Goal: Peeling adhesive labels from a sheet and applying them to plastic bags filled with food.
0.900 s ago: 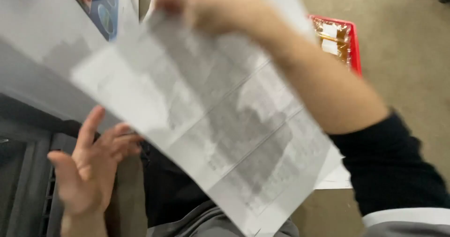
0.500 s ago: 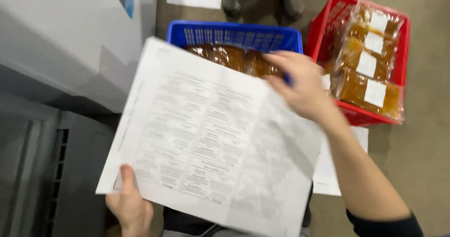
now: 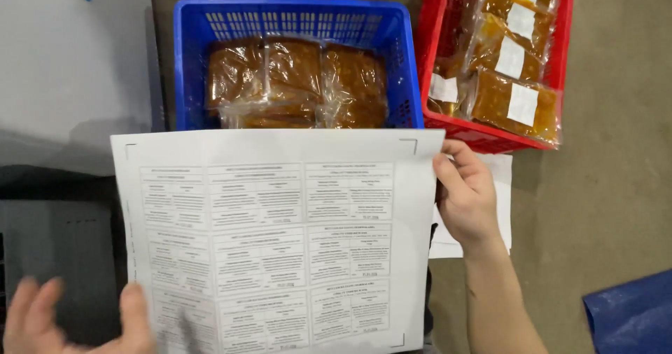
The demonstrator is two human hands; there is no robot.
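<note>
1. The right hand point(image 3: 465, 196) grips the right edge of a white printed sheet point(image 3: 280, 242), thumb on the front face and the fingers curled round behind it, closed narrow on the paper.
2. The left hand point(image 3: 66, 322) is at the sheet's lower left corner. Its thumb presses on the front of the paper; the other fingers are spread loosely to the left and blurred, so whether they touch the sheet cannot be told.
3. The sheet is held flat and nearly level in front of the person, covered with a grid of small printed labels.
4. Beyond its top edge stands a blue crate point(image 3: 294, 25) with clear bags of brown food.
5. Just right of it is a red crate point(image 3: 490, 133) with similar bags bearing white labels.
</note>
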